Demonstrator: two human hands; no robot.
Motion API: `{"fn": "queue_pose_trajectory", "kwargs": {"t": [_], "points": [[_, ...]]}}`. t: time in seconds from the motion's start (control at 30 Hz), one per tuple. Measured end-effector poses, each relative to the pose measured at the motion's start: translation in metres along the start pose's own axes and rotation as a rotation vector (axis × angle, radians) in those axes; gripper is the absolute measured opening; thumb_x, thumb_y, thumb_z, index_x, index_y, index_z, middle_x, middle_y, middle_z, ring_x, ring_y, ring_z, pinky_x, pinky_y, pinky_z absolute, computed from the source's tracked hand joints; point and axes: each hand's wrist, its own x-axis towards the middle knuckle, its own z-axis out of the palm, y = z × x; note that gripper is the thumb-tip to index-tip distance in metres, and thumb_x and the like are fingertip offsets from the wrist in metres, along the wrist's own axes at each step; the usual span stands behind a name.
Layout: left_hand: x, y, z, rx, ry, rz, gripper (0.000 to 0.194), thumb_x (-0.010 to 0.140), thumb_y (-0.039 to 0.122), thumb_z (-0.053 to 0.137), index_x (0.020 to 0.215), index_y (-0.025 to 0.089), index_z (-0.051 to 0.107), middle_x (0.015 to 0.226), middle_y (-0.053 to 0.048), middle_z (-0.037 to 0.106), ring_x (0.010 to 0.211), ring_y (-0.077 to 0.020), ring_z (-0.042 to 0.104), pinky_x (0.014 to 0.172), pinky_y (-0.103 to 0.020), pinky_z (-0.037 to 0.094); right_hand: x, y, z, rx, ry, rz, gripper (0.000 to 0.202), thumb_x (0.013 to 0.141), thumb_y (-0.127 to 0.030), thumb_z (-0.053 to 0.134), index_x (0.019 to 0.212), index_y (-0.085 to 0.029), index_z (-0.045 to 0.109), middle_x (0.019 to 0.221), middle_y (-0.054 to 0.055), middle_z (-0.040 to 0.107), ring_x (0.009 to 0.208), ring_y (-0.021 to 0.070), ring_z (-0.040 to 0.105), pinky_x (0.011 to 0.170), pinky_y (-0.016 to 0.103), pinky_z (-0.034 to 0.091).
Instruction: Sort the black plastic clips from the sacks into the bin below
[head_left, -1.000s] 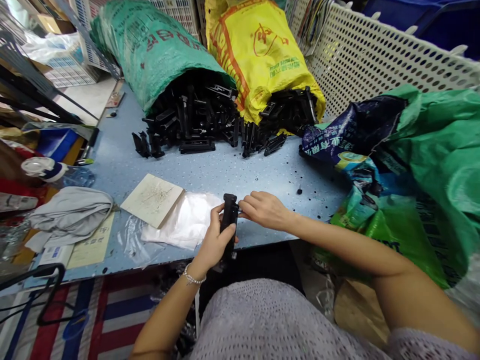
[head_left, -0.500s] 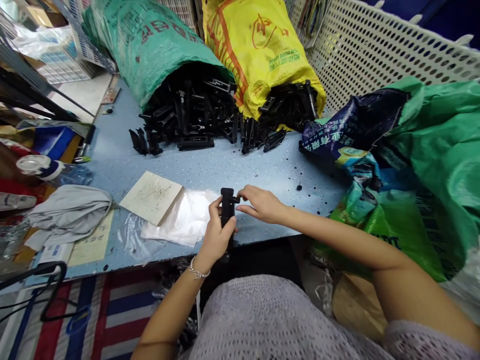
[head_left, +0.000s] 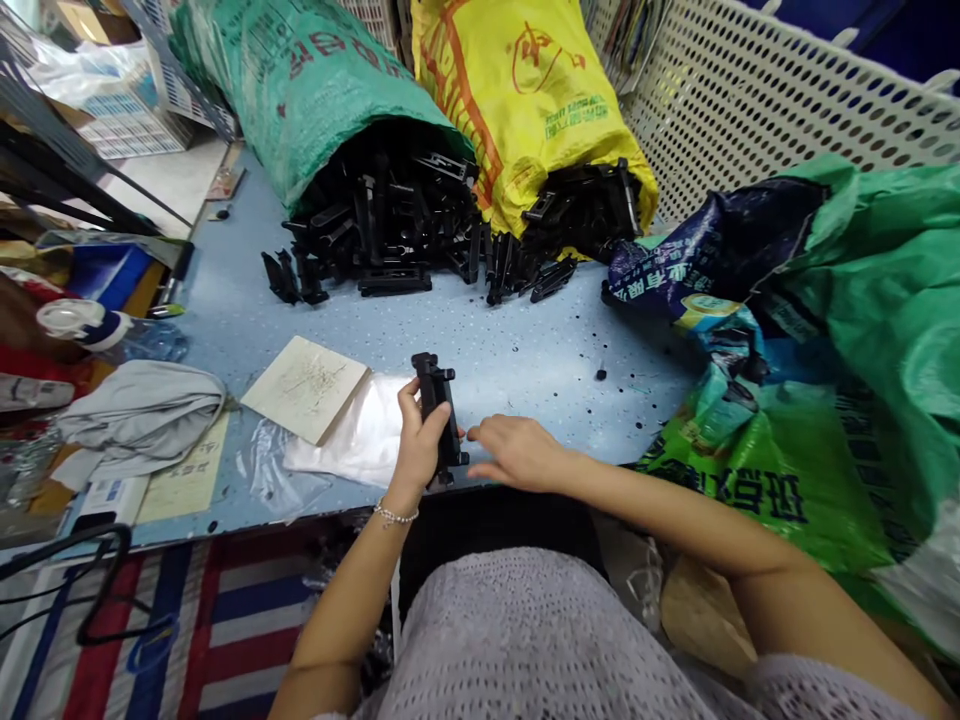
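Note:
My left hand (head_left: 420, 440) grips a long black plastic part (head_left: 433, 392) with short knobs at its corners, holding it tilted above the table's front edge. Fingers wrap its left side and the thumb lies across its face. Just right of the part's lower end is my right hand (head_left: 521, 452), thumb and forefinger apart, with nothing visible between them; a small gap seems to separate it from the part. More black plastic parts (head_left: 397, 215) spill from a green woven sack (head_left: 322, 90), and others (head_left: 585, 210) from a yellow sack (head_left: 532, 80).
A pale square board (head_left: 304, 385) and white plastic sheet (head_left: 367, 430) lie left of my hands. Grey cloth (head_left: 142, 415) and a bottle (head_left: 112, 330) are farther left. Crumpled green bags (head_left: 877, 330) crowd the right, before a white perforated basket (head_left: 757, 100). Small black bits (head_left: 601, 375) dot the blue table (head_left: 510, 340).
My left hand has shifted left and tilted the black part, showing more of its length. My right hand has come down from the part's upper knob to beside its lower end.

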Motion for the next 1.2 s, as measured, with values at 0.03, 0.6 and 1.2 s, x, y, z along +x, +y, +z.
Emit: {"fn": "queue_pose_trajectory", "kwargs": {"t": [0.03,0.6,1.2], "points": [[0.002,0.001,0.001,-0.026,-0.006,-0.034,0.06,0.085,0.044,0.059,0.134,0.026,0.028,0.077,0.005,0.057,0.054,-0.0128,0.062,0.053,-0.026,0.053,-0.005,-0.003,0.006,-0.142,0.018,-0.104,0.041,0.1,-0.051,0.042,0.108,-0.016,0.061,0.087,0.008,0.064,0.077,0.0187,0.057,0.067,0.031,0.043],[0.035,-0.068,0.049,0.966,0.005,0.209,0.047,0.096,0.046,0.039,0.128,0.017,0.056,0.093,-0.016,0.071,0.09,-0.0304,0.069,0.08,-0.042,0.05,0.083,0.166,-0.12,-0.577,0.247,0.511,0.031,0.095,-0.011,0.041,0.113,-0.011,0.065,0.118,0.02,0.06,0.112,0.0298,0.047,0.087,0.039,0.044],[0.091,-0.032,0.033,-0.118,-0.037,0.104,0.05,0.088,0.051,0.056,0.126,0.018,0.054,0.129,-0.014,0.059,0.111,-0.0202,0.061,0.097,-0.036,0.049,0.061,0.107,-0.051,0.176,0.382,0.658,0.055,0.092,-0.032,0.043,0.141,-0.018,0.023,0.091,0.005,0.067,0.069,0.0189,0.063,0.066,0.03,0.045]]}}
